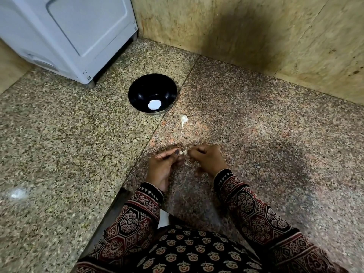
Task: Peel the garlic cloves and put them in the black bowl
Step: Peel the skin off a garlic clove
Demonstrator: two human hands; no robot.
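Note:
A small white garlic clove (184, 157) sits between my two hands, low over the granite counter. My left hand (163, 166) pinches it with thumb and fingertips. My right hand (206, 161) pinches its papery skin from the other side, fingers curled. Further back stands the black bowl (136, 93), with a bright white spot on its bottom that looks like reflected light. Between the bowl and my hands a piece of garlic with a thin stalk (183, 119) lies on the counter.
A grey-white appliance (67, 36) stands at the back left, close to the bowl. A stained stone wall (256, 36) closes the back and right. The granite counter (59, 134) has a seam running diagonally towards my body. My patterned sleeves fill the lower frame.

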